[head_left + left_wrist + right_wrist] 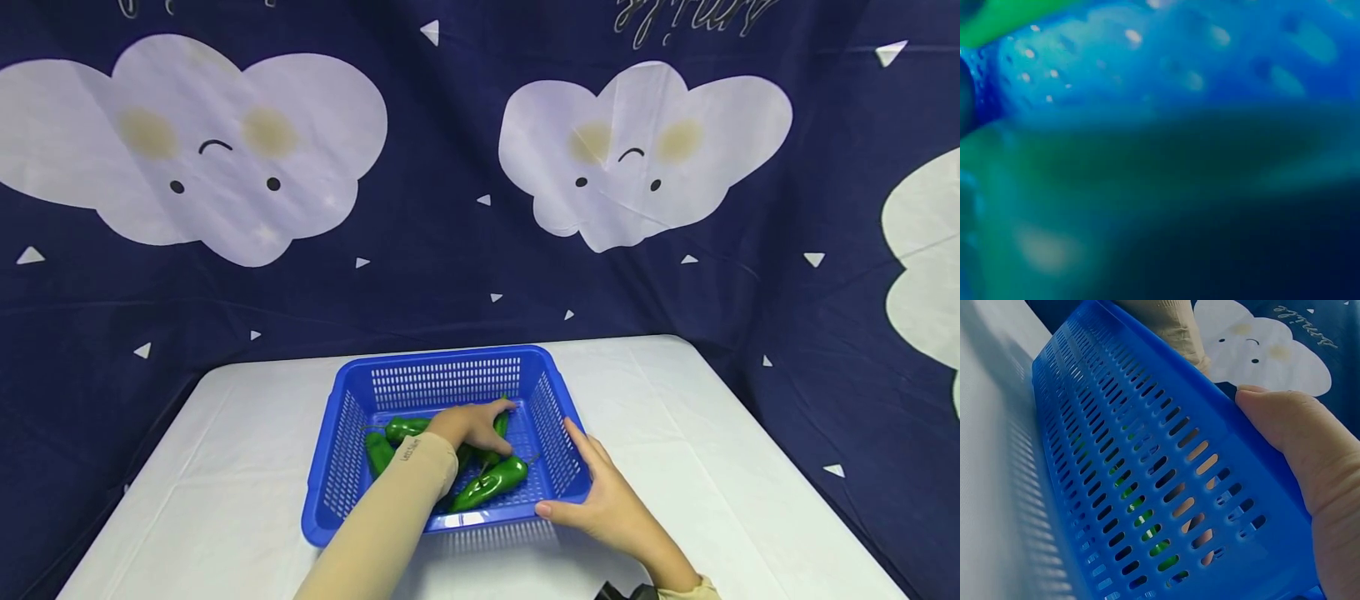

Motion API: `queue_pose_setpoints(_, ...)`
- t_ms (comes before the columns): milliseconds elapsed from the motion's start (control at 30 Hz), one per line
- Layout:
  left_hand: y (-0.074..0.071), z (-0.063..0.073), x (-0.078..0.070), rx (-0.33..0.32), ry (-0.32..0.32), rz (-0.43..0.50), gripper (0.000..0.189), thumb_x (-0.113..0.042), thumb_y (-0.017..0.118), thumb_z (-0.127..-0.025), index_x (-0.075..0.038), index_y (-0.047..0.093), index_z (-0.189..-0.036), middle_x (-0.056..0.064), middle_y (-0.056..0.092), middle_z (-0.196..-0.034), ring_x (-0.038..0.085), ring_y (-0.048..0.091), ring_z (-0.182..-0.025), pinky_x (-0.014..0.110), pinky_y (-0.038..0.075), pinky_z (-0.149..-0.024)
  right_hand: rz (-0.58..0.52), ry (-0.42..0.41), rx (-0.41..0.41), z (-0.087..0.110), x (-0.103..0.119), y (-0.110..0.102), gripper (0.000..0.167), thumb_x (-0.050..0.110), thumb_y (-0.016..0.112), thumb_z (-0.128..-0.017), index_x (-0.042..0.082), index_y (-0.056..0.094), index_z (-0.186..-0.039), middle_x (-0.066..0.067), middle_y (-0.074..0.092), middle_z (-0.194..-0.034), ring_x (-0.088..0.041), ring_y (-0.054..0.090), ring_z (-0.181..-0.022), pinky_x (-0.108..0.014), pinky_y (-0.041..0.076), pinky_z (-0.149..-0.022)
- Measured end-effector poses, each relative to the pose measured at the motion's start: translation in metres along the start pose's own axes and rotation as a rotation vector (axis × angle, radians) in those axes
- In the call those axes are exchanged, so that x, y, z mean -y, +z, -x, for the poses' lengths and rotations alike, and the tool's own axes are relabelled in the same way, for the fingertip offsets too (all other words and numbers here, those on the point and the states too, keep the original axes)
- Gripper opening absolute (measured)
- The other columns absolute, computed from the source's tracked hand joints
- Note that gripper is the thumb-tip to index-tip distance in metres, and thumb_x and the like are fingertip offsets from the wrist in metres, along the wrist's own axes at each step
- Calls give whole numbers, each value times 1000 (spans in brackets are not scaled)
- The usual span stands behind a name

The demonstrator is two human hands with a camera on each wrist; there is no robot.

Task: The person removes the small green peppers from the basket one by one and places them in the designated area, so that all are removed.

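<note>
Peppers (491, 486), tapered glossy green, looked light, firm, slick; we favoured mid-body. Right fingers (581, 443) grasped blue slotted plastic basket (442, 357); left fingers (497, 407), we couldn't tell.

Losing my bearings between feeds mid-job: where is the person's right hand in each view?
Head: right of centre and low, at the near right corner of the blue basket, the right hand touching its rim.
Left wrist: not discernible in this blurred picture.
Right wrist: along the right edge, beside the basket's rim.
Shared landmark: the basket's perforated blue plastic, blurred across the left wrist view's top.
</note>
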State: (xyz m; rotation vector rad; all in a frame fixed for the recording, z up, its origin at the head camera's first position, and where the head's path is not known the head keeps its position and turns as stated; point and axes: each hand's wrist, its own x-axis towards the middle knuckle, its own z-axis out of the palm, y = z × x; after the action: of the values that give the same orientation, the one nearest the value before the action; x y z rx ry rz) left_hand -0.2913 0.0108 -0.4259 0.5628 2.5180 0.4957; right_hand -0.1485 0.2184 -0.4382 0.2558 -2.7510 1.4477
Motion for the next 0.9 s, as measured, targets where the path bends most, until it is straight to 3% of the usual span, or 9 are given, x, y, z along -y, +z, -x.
queue_pose_setpoints(367,5,-5,-4,-57,-28,-47,91,-54,74,-79,-37,27,-155,9,47,-152,33,47,-138,53,39,-110,-7,-14,-20,0,-4,0,115,36,89,-71,21,17,-160,-21,32,-154,-43,40,-138,-66,35,-108)
queue_pose_setpoints(900,6,-4,0,-28,-35,-5,95,-53,74,-80,-37,21,-157,9,45,-154,33,47,-138,53,39,-111,-43,-21,-24,-1,-7,4,115,32,89,-72,20,15,-160,-22,26,-158,-46,31,-143,-68,28,-110)
